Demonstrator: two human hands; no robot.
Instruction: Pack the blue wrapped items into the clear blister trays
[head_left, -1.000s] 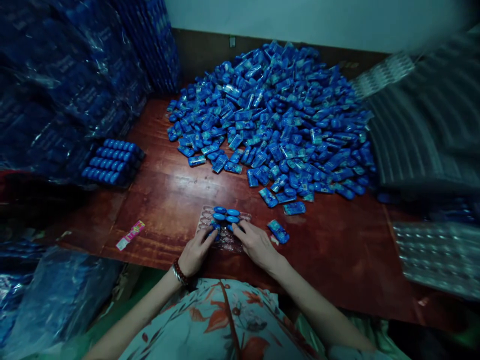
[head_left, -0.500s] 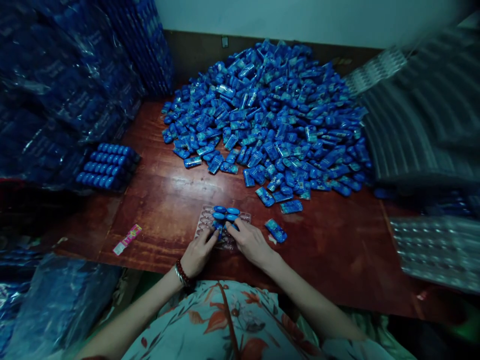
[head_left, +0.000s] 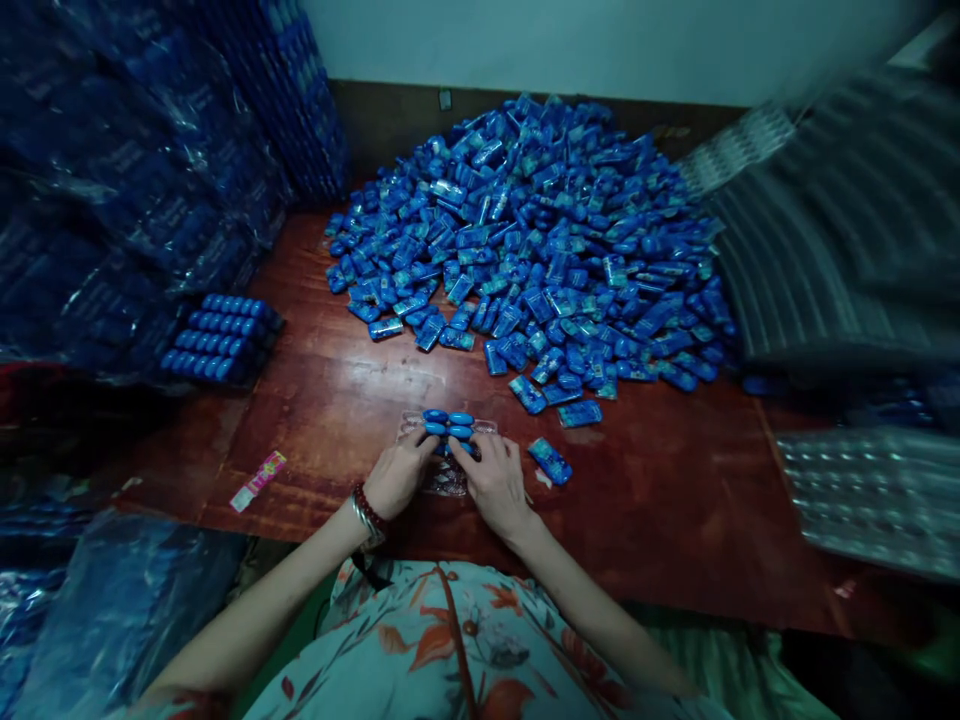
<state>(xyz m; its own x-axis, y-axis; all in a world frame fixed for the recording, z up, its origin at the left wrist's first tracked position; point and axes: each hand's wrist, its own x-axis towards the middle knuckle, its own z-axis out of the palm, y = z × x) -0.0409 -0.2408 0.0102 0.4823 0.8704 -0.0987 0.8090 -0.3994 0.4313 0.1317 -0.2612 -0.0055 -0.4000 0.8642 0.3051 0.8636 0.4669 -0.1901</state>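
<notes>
Both hands have closed inward over the clear tray (head_left: 446,478) on the counter (head_left: 660,500): left hand (head_left: 394,480) and right hand (head_left: 491,480) pinch blue capsules (head_left: 448,424), few pockets filled, the pile (head_left: 540,240) remaining.

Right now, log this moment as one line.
left hand: on tray | right hand: on tray | blue pieces: seated | pile: behind

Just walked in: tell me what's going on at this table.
A person sits at a reddish wooden table with both hands over a clear plastic blister tray. The left hand and right hand press on small blue oval pieces set in the tray's far rows. A large heap of blue wrapped packets lies beyond, one loose blue packet sits beside the right hand, and a filled tray of blue pieces rests at the left.
</notes>
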